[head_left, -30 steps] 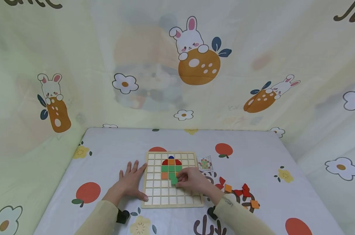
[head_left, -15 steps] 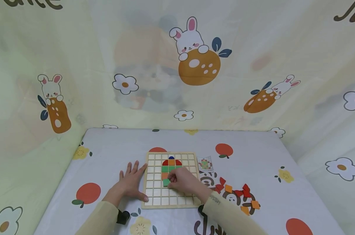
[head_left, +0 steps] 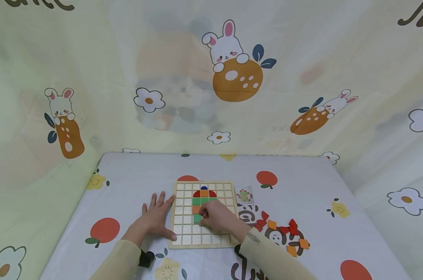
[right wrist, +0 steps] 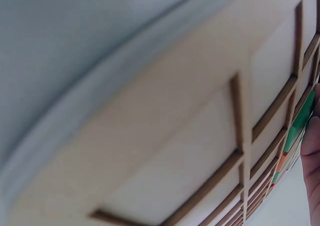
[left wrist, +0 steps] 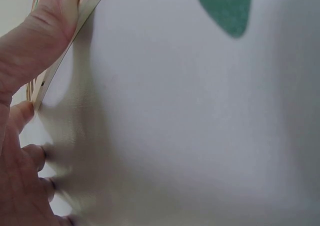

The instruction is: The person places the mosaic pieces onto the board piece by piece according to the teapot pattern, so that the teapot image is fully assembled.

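My right hand (head_left: 217, 216) pinches a flat, plain green square tile (head_left: 196, 219) by its right side, over the wooden grid board (head_left: 204, 246), just nearer than an orange tile (head_left: 196, 210). My left hand (head_left: 156, 217), fingers spread, touches the board's left rim. Loose red pieces (head_left: 293, 230) lie right.

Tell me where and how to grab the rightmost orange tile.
I'd pinch the rightmost orange tile by its near and far edges, coming from the right: it looks flat, with another orange tile and a red tile to its left.
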Motion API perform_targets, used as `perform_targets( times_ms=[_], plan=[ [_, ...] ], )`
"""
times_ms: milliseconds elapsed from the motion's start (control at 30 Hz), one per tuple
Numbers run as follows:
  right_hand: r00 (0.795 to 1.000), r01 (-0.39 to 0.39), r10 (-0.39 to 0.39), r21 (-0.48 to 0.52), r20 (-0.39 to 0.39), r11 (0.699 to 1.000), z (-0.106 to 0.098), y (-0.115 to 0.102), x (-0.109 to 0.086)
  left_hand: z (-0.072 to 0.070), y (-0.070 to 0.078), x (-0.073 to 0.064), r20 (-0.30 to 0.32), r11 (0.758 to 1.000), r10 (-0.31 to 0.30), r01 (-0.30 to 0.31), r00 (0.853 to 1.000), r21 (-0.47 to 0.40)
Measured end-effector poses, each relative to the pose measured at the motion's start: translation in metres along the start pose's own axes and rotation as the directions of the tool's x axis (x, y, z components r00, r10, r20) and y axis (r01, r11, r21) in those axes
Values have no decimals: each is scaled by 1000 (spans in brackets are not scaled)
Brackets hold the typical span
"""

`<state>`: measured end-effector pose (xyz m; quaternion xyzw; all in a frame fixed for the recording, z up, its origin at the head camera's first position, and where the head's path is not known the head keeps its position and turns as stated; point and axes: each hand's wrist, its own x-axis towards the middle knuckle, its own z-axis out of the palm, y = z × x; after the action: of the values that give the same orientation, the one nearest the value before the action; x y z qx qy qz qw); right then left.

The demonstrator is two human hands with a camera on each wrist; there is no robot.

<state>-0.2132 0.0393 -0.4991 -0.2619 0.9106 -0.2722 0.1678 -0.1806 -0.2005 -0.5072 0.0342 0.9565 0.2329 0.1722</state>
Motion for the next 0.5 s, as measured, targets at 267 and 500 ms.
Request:
perform_targets(
  times_ms=[267,500],
  plan=[
    [1000,2,-2,-21,4,1000,0,-3,-1,2,-2,1,0,1000,3,-3,1000,0],
    [1000,12,-13,-23,-13,1000,1,-5,-2,1,-2,0,7,1000,3,-3,1000,-1]
  ],
)
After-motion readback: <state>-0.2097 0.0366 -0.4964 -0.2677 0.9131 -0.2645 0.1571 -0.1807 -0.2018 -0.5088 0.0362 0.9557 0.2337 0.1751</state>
